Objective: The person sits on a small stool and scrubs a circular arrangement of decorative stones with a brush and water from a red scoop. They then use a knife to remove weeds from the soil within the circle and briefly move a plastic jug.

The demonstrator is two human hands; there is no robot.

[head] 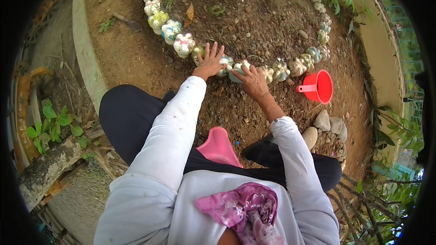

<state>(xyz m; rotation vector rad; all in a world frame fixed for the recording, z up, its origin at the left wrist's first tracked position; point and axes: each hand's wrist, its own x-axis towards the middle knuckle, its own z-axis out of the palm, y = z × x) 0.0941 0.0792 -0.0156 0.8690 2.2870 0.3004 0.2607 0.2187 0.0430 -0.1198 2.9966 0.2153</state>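
Observation:
A curved row of upturned, paint-splashed plastic bottle bottoms (184,45) borders a bed of stony soil (252,17). My left hand (210,63) lies with fingers spread over the bottles at the near part of the curve. Just to its right, my right hand (253,81) rests its fingers on a white and pale green bottle (236,76). Neither hand is closed around anything. A red plastic dipper (317,86) stands on the soil to the right of my right hand.
A pink plastic object (219,146) lies between my legs. Rounded stones (322,121) are grouped at the right, near my foot. A wooden-handled tool (127,22) lies on the soil at upper left. A concrete edging (85,41) runs along the left, and a low wall (378,47) along the right.

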